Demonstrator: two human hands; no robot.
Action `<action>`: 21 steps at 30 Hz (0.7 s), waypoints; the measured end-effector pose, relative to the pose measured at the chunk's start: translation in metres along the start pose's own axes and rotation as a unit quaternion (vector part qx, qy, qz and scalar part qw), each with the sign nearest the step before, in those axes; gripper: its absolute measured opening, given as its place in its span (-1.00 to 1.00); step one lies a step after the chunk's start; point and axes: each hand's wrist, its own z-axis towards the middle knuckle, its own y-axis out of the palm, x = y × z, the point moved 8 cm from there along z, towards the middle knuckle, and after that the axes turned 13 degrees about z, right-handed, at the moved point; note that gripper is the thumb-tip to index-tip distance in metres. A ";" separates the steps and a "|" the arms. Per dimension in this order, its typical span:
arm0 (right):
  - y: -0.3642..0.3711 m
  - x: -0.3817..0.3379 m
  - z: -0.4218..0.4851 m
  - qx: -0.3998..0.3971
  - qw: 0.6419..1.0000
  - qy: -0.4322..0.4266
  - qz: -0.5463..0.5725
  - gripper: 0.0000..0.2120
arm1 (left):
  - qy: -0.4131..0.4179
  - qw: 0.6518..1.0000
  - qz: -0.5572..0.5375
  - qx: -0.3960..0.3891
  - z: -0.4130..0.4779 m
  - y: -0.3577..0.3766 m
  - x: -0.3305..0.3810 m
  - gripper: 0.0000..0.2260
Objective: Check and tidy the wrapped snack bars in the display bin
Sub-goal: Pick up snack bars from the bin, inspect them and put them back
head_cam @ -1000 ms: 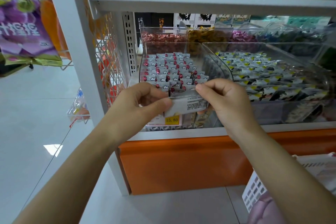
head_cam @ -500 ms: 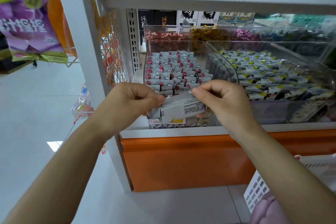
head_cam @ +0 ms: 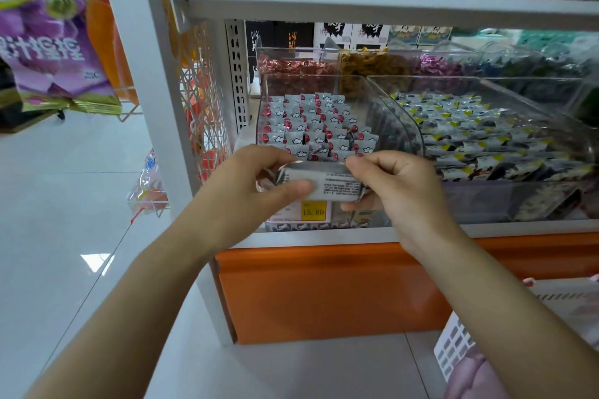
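A grey wrapped snack bar point(head_cam: 334, 185) with small printed text facing me is held level between both hands, just in front of a clear display bin point(head_cam: 381, 97). My left hand point(head_cam: 246, 191) grips its left end with the thumb across the front. My right hand point(head_cam: 402, 191) pinches its right end from above and below. Inside the bin, several bars with red and cloud marks point(head_cam: 317, 126) stand in neat rows.
A yellow price tag point(head_cam: 312, 211) reading 15.80 is on the bin front. A second clear bin point(head_cam: 577, 126) of yellow-marked bars stands to the right, candy bins behind. A white shelf post point(head_cam: 155, 100) rises at left; a white basket point(head_cam: 460, 350) sits at lower right.
The bar has been turned from a tilt to level, and my left thumb now lies across its front. The view has shifted slightly.
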 end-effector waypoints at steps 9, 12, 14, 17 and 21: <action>0.002 0.007 0.003 -0.086 0.991 0.104 0.004 -0.81 | -0.018 0.992 -0.118 0.031 0.004 -0.004 -0.007 -0.86; 0.004 0.010 0.003 -0.096 0.988 0.117 0.038 -0.80 | -0.021 0.991 -0.126 0.034 0.004 -0.003 -0.009 -0.82; 0.004 0.013 0.003 -0.093 0.987 0.120 0.056 -0.82 | -0.020 0.992 -0.115 0.038 0.004 -0.002 -0.010 -0.82; 0.005 0.015 0.003 -0.088 0.986 0.111 0.084 -0.71 | -0.032 0.992 -0.089 0.082 0.004 -0.006 -0.013 -0.85; 0.018 0.008 0.001 -0.119 0.990 0.045 0.055 -0.56 | -0.068 0.980 -0.089 0.165 0.004 -0.014 -0.018 -0.86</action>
